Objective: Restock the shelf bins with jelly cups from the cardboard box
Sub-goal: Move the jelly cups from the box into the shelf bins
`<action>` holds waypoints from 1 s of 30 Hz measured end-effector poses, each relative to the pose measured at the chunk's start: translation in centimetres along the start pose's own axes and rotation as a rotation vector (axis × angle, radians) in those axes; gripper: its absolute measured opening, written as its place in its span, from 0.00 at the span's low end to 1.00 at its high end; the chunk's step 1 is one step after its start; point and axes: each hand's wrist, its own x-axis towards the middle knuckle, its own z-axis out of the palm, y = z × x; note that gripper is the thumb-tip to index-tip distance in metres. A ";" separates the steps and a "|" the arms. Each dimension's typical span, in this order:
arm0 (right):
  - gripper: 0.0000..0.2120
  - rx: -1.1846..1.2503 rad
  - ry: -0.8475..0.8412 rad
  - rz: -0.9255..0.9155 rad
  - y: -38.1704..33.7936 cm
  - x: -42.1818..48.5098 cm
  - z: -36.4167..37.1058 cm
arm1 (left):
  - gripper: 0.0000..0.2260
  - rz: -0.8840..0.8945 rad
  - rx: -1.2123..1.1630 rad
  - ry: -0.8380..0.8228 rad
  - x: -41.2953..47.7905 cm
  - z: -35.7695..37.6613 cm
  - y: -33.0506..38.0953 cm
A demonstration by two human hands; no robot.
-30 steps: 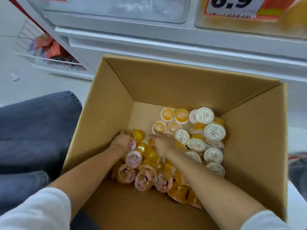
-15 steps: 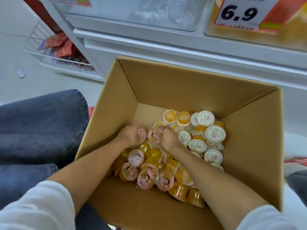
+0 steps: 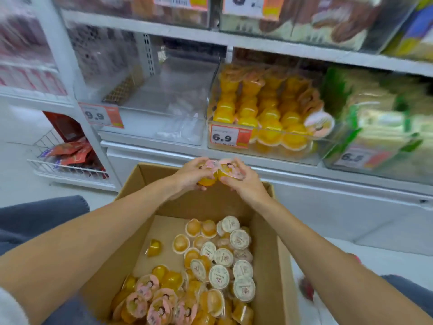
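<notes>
From the head camera I see the left hand (image 3: 187,175) and right hand (image 3: 244,182) together, each curled round orange jelly cups (image 3: 210,165), above the far edge of the cardboard box (image 3: 264,242), below the clear bin (image 3: 293,151) of matching cups

We saw bright, even white light, with only soft shadow inside the box (image 3: 264,249). Motion blur smeared the shelves (image 3: 281,46) towards the top and right edges, while the cups (image 3: 220,276) lay fairly sharp. The wide lens bowed the shelf lines.

Orange jelly cups (image 3: 219,276), seemingly sealed, litter the cardboard box (image 3: 269,254).
</notes>
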 end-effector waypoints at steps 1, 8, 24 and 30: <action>0.37 -0.072 0.049 -0.060 -1.5 -0.3 -1.4 | 0.26 0.072 0.082 0.004 -0.4 0.6 2.1; 0.38 -0.521 0.387 -0.289 -8.0 1.4 -11.1 | 0.38 0.546 0.762 0.268 1.4 4.4 13.9; 0.31 -1.366 0.443 -0.144 -8.2 16.4 -19.8 | 0.34 0.626 1.433 0.518 19.3 10.0 19.6; 0.33 -1.256 0.563 -0.215 -7.5 16.4 -19.9 | 0.28 0.867 1.160 0.556 19.0 8.9 17.6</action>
